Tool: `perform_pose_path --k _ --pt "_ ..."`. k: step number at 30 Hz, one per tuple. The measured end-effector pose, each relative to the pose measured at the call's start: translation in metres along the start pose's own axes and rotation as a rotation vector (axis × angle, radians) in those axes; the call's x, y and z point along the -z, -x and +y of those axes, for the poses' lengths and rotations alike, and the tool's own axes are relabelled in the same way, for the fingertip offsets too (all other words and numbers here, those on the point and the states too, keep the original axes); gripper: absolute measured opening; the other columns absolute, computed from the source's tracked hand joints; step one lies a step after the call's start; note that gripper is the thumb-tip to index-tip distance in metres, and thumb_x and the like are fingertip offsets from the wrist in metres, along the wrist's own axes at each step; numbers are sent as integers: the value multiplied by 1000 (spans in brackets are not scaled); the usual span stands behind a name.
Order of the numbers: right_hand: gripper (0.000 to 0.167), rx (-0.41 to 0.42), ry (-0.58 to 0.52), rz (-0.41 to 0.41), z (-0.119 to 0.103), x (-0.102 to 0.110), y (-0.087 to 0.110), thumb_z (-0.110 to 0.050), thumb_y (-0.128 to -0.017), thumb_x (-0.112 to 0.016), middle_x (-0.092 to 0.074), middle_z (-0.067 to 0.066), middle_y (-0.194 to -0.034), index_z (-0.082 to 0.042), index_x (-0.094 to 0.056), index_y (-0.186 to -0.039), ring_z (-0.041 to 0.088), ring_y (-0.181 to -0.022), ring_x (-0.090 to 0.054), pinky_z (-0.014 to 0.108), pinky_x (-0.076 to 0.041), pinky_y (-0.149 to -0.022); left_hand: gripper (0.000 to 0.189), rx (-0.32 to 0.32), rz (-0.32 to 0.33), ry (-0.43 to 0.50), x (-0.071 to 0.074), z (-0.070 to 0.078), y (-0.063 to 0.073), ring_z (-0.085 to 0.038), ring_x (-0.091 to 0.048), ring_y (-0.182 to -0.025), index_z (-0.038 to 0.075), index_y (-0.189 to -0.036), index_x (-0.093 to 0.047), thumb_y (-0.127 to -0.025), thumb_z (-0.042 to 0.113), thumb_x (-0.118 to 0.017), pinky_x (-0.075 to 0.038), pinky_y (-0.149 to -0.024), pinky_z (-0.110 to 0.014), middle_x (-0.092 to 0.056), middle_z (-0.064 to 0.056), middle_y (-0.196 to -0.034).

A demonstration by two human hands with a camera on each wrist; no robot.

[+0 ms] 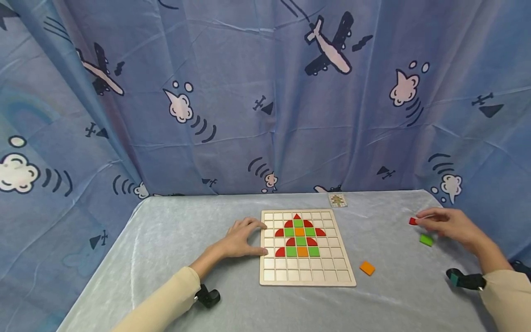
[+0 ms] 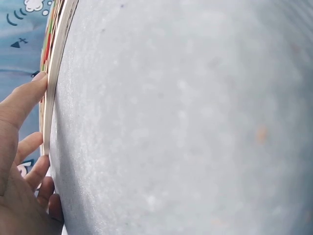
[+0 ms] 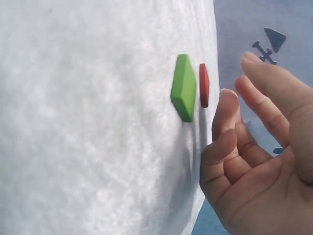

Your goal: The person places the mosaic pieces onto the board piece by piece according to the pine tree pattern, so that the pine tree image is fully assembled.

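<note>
A square wooden grid board (image 1: 307, 276) lies on the table, with red, green and orange tiles set into a tree shape. Thumb and fingertips of my left hand (image 1: 240, 239) touch its left edge; the left wrist view shows these fingers (image 2: 30, 95) spread along the wooden side. Far to the right, my right hand (image 1: 450, 226) hovers by a small red tile (image 1: 412, 221), its thumb and fingers apart with nothing between them. In the right wrist view the red tile (image 3: 204, 85) lies beyond a green square tile (image 3: 184, 88), both on the cloth.
An orange square tile (image 1: 367, 268) lies off the board's lower right corner. Behind the board, a small pattern card (image 1: 338, 200) sits near the table's back edge. A blue printed curtain (image 1: 232, 106) hangs behind the pale cloth-covered table (image 1: 186, 216).
</note>
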State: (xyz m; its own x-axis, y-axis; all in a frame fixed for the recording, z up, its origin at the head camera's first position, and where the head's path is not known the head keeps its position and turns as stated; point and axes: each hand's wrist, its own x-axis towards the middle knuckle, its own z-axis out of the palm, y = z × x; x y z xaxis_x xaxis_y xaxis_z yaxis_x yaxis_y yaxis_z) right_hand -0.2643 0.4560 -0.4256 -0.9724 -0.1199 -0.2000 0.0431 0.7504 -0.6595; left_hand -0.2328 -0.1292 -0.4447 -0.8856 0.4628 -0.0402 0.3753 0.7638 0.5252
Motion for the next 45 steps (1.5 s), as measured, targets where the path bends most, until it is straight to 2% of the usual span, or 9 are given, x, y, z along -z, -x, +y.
perform_pose_path --k 11,14,19,21,26,30,34,38,45 --pt "60 29 103 68 7 -2 -11 -43 -90 -70 -68 21 -113 5 -60 -127 -9 -79 -49 28 -50 -64 69 -2 5 -11 -4 -2 0 -27 -41 -125 28 -137 -53 -78 54 -77 -34 -106 -54 -45 -1 -147" --pt "65 10 119 75 9 -2 -15 -46 -87 -72 -65 27 -118 4 -60 -127 0 -85 -54 29 -49 -65 68 -5 9 -16 -5 -3 -1 -27 -41 -125 28 -137 -53 -78 54 -77 -33 -106 -54 -45 -1 -147" --pt "72 12 154 66 11 -4 -20 -48 -83 -76 -59 34 -126 5 -58 -129 31 -102 -61 31 -50 -69 67 -12 14 -14 -5 -3 -1 -28 -41 -126 28 -136 -54 -79 54 -77 -33 -106 -55 -45 -2 -146" --pt "72 29 161 53 11 -5 -21 -46 -83 -76 -57 37 -127 6 -57 -129 45 -109 -56 38 -52 -74 67 -13 13 -12 -5 -2 0 -28 -42 -125 28 -136 -54 -79 53 -77 -33 -106 -55 -45 -2 -146" --pt "70 32 174 46 10 -8 -23 -45 -84 -76 -55 38 -127 6 -58 -128 53 -115 -51 59 -48 -85 67 -14 12 -17 -5 -2 -1 -28 -42 -125 28 -136 -54 -79 54 -77 -33 -106 -54 -45 -2 -146" --pt "66 27 175 61 10 -10 -24 -45 -84 -76 -60 33 -120 5 -62 -124 46 -108 -56 53 -50 -82 68 -17 10 -23 -5 -2 -1 -28 -42 -125 27 -137 -54 -79 53 -77 -33 -106 -53 -45 -2 -146" --pt "56 40 161 65 9 -9 -25 -39 -84 -77 -68 22 -109 4 -66 -118 22 -92 -61 34 -50 -73 68 -18 6 -21 -3 -2 -1 -28 -42 -125 26 -137 -54 -79 52 -77 -34 -106 -54 -45 -3 -146" --pt "54 38 145 63 9 -9 -26 -37 -83 -78 -70 15 -103 4 -67 -116 3 -82 -55 25 -47 -68 68 -15 4 -17 -2 -1 0 -28 -41 -125 27 -137 -54 -79 53 -77 -33 -106 -54 -45 -3 -147" --pt "52 16 137 55 11 -8 -28 -36 -81 -80 -69 12 -99 3 -65 -111 11 -85 -57 25 -47 -68 68 -7 -1 -6 0 1 0 -28 -41 -126 27 -137 -54 -79 52 -78 -33 -107 -55 -45 -2 -147"
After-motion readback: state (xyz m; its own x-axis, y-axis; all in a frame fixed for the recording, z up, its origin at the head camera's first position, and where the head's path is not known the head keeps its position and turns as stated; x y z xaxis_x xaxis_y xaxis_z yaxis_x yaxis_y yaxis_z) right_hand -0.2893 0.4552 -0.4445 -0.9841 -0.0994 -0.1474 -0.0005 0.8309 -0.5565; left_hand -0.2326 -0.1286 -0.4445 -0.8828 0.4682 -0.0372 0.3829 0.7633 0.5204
